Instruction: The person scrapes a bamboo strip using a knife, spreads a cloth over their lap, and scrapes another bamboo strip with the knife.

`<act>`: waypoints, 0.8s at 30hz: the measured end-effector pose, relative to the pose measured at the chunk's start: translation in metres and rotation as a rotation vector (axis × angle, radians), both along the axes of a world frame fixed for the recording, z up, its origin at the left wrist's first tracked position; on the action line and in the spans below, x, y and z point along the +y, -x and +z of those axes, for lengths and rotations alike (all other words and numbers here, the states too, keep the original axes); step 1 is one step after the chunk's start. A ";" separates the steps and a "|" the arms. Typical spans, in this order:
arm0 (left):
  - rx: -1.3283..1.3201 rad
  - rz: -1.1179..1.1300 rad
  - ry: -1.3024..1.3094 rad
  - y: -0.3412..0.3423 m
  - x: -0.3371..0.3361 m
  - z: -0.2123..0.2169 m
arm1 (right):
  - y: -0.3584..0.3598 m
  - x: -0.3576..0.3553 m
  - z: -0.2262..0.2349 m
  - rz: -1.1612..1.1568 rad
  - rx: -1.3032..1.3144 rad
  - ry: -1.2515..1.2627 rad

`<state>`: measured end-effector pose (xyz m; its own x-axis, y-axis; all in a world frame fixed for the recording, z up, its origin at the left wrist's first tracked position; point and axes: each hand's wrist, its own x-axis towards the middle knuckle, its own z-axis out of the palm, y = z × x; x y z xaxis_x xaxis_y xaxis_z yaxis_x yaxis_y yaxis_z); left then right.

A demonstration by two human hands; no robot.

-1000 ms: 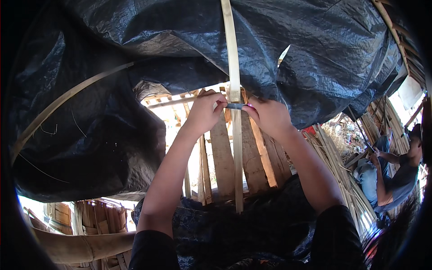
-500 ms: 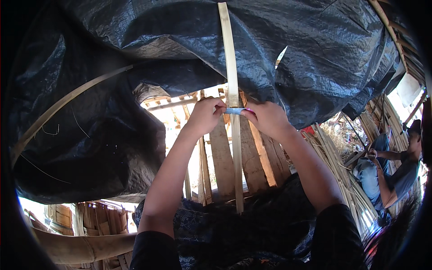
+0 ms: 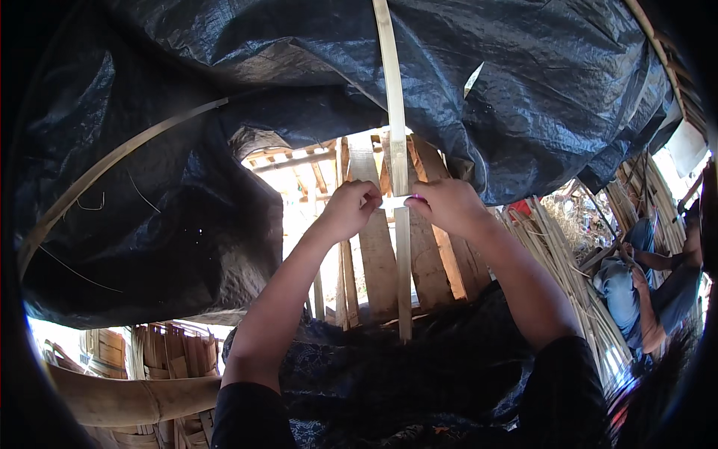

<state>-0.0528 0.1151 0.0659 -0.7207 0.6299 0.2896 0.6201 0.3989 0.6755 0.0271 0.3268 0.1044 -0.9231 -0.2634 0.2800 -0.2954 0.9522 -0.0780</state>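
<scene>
A long pale bamboo strip stands nearly upright before me, running from the top of the view down to about my lap. My left hand and my right hand are raised and meet at the strip at its middle. Between their fingers stretches a short pale band that crosses the strip; both hands pinch it. A small pink thing shows at my right fingertips; I cannot tell what it is.
A black tarpaulin hangs overhead, a curved bamboo strip lying across it on the left. Wooden planks lean behind my hands. Bundled bamboo strips lie at right, where another person sits. A thick bamboo pole lies lower left.
My hands have shifted slightly right and down along the strip. The band between them has gone from bluish to pale.
</scene>
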 end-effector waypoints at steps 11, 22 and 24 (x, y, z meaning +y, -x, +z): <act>0.425 0.171 -0.217 0.006 0.012 0.023 | 0.017 0.004 0.005 0.019 0.577 -0.055; 0.319 0.070 -0.118 0.019 0.016 0.020 | 0.013 0.006 0.007 -0.020 0.334 -0.036; 0.316 0.054 -0.120 0.018 0.015 0.019 | 0.009 0.005 0.013 -0.033 0.215 -0.042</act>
<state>-0.0708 0.1301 0.0853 -0.6146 0.5417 0.5734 0.7866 0.3661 0.4973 0.0176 0.3318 0.1178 -0.8520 -0.2491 0.4606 -0.2691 0.9628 0.0229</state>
